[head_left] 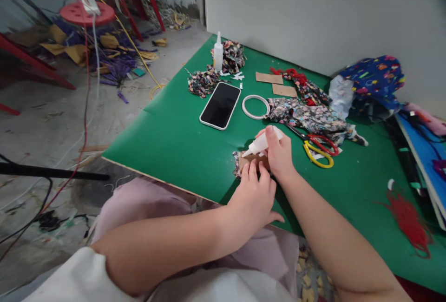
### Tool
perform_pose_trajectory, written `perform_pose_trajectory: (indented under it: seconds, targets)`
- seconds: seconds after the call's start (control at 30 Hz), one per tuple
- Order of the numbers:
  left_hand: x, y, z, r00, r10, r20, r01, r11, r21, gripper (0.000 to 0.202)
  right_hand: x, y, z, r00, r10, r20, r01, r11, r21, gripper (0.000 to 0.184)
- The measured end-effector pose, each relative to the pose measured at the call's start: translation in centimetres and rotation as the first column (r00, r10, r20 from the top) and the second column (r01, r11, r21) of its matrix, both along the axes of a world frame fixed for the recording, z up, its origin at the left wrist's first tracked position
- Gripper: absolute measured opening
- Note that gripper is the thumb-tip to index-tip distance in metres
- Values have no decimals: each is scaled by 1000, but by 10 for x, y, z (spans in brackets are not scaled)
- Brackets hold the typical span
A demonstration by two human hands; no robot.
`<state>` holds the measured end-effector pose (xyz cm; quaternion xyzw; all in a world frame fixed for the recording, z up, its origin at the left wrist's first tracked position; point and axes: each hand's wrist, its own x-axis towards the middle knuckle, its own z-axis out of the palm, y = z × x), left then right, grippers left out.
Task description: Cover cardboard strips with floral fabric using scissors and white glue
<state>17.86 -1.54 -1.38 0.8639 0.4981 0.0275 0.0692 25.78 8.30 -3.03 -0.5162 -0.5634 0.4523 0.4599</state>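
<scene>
My right hand [278, 153] grips a small white glue bottle [259, 144], tilted with its nozzle pointing down and left at a small brown cardboard piece [244, 161]. That cardboard lies on a scrap of patterned fabric [236, 158] near the front of the green table [174, 139]. My left hand [252, 197] rests on the cardboard, fingers pressed flat on it and holding it down.
A black phone [220, 105], a white ring [255, 107], red and yellow scissors [318, 148], floral fabric [306, 116], two cardboard pieces [269, 78], a second glue bottle [218, 53] and fabric scraps [204, 81] lie further back. Red thread [407, 220] is at right. A red stool [87, 14] stands on the littered floor.
</scene>
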Motion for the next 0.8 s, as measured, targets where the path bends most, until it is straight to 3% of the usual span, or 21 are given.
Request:
perform_pose_trajectory:
  seconds: [0.8]
  targets:
    - [-1,-1,-3,1000,1,22,-2,999,34,86,-2,0,1,1000,4,17,-4,1000,7,39]
